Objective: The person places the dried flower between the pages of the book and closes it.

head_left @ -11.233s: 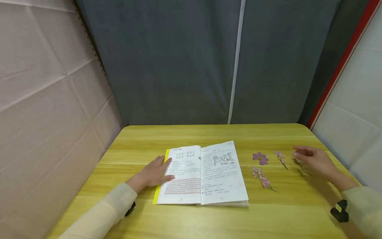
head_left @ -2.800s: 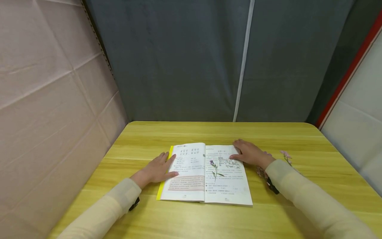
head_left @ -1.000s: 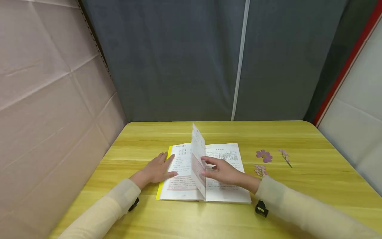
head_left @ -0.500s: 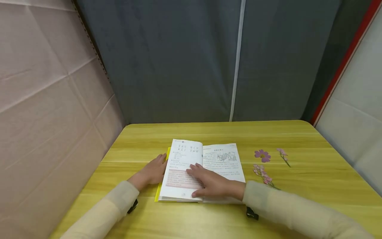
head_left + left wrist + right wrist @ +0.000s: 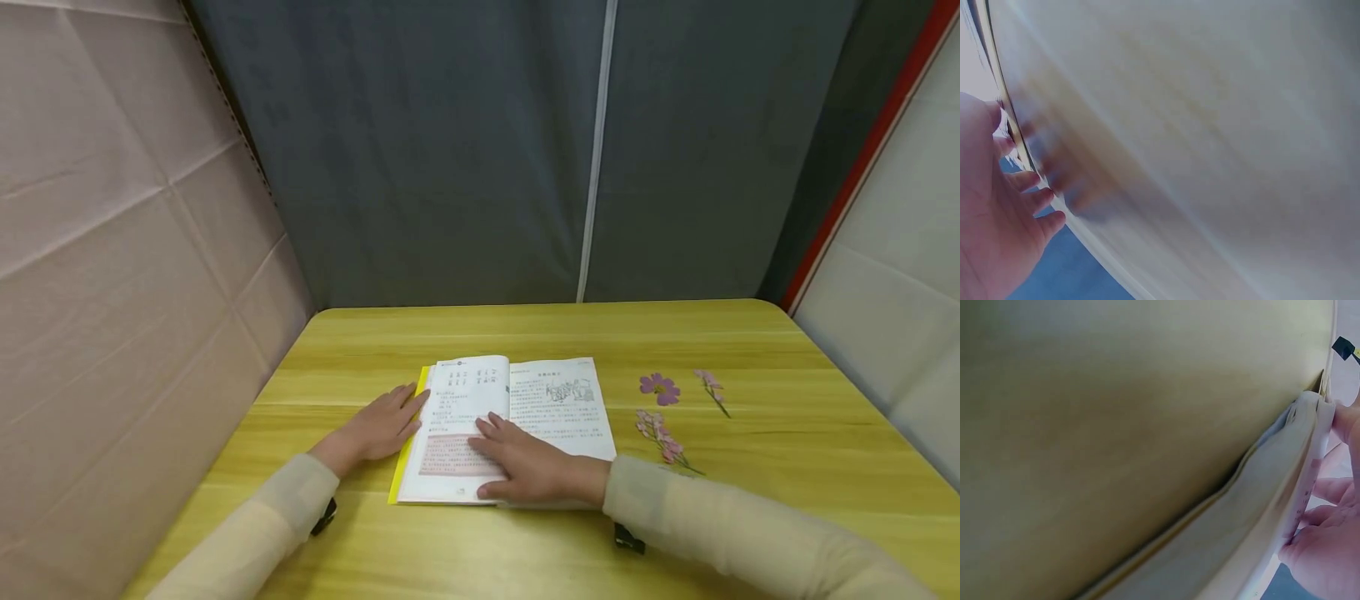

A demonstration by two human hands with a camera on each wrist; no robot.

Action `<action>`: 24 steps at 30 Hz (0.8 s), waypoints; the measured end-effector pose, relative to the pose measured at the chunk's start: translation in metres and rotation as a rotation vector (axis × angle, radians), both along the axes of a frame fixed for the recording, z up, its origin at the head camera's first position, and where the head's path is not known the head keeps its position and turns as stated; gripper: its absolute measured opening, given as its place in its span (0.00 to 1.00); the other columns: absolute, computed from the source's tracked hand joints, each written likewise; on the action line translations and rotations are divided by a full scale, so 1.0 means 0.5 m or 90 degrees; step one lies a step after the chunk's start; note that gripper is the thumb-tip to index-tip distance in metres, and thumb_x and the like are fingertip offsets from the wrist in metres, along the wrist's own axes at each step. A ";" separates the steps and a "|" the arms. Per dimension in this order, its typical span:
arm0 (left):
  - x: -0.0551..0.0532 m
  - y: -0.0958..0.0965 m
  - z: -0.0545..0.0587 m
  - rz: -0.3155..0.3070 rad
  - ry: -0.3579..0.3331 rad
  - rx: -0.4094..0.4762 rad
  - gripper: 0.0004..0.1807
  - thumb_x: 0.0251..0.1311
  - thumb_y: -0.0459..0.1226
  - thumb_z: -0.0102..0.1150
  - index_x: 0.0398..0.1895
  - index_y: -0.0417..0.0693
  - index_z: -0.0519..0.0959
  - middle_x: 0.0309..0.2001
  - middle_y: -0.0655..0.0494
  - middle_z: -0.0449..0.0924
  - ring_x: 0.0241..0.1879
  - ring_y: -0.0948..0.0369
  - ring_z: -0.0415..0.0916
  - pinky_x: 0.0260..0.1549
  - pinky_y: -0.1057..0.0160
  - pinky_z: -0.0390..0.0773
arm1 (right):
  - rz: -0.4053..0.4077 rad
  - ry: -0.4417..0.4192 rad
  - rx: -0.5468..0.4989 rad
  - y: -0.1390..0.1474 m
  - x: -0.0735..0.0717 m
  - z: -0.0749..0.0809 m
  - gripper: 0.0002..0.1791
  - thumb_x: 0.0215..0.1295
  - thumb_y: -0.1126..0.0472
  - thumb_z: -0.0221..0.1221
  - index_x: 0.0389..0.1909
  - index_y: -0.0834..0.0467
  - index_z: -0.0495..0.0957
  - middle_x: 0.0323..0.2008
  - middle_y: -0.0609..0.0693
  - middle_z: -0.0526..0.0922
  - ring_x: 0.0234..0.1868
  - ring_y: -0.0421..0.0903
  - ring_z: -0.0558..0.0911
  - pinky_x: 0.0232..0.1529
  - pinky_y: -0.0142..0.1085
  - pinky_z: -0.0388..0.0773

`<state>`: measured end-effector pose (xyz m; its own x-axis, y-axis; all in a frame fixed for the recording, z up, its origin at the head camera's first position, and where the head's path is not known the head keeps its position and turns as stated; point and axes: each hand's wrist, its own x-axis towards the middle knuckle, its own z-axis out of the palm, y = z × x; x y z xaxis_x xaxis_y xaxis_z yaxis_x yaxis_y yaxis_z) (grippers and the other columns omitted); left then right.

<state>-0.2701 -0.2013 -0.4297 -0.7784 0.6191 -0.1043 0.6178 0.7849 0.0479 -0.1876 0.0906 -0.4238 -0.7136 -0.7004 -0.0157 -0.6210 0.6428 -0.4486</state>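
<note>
An open book (image 5: 555, 425) with a yellow cover edge lies on the wooden table. My left hand (image 5: 378, 427) rests at the book's left edge, fingers spread onto the page margin. Across the lower left page (image 5: 465, 400) and the middle fold lies my right hand (image 5: 525, 462), its fingers extended. Seen from low down in the right wrist view, that hand (image 5: 1335, 512) touches the page above the book's page edges (image 5: 1272, 475). To the right of the book are a purple flower (image 5: 660, 389), a pink blossom sprig (image 5: 662, 437) and a smaller pink sprig (image 5: 710, 387).
The wooden table (image 5: 450, 550) extends around the book on all sides. A dark grey curtain (image 5: 435, 167) hangs behind it. Pale fabric walls stand at the left (image 5: 135, 250) and right (image 5: 900, 250).
My right hand brought a purple-flowered sprig from the right onto the right page. It then turned that leaf over leftward and flattened it. The sprig is now out of sight.
</note>
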 end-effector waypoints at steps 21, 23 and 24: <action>-0.012 0.047 0.002 0.017 0.030 0.001 0.42 0.70 0.60 0.42 0.75 0.42 0.55 0.73 0.38 0.51 0.71 0.42 0.50 0.66 0.43 0.53 | 0.037 0.129 0.143 -0.023 0.001 0.001 0.38 0.68 0.38 0.52 0.71 0.57 0.64 0.72 0.63 0.56 0.73 0.60 0.52 0.70 0.48 0.50; -0.012 0.048 -0.002 0.022 0.032 -0.022 0.43 0.69 0.62 0.40 0.76 0.42 0.54 0.74 0.37 0.50 0.71 0.42 0.49 0.66 0.43 0.52 | 0.037 0.140 0.156 -0.024 0.002 0.000 0.37 0.69 0.38 0.52 0.71 0.56 0.64 0.72 0.63 0.57 0.73 0.60 0.53 0.70 0.47 0.50; -0.013 0.049 -0.003 0.022 0.035 -0.030 0.43 0.69 0.62 0.39 0.76 0.42 0.53 0.74 0.37 0.50 0.71 0.41 0.49 0.66 0.43 0.53 | 0.037 0.144 0.162 -0.024 0.002 0.000 0.37 0.69 0.38 0.52 0.71 0.56 0.64 0.72 0.63 0.57 0.73 0.60 0.53 0.70 0.47 0.50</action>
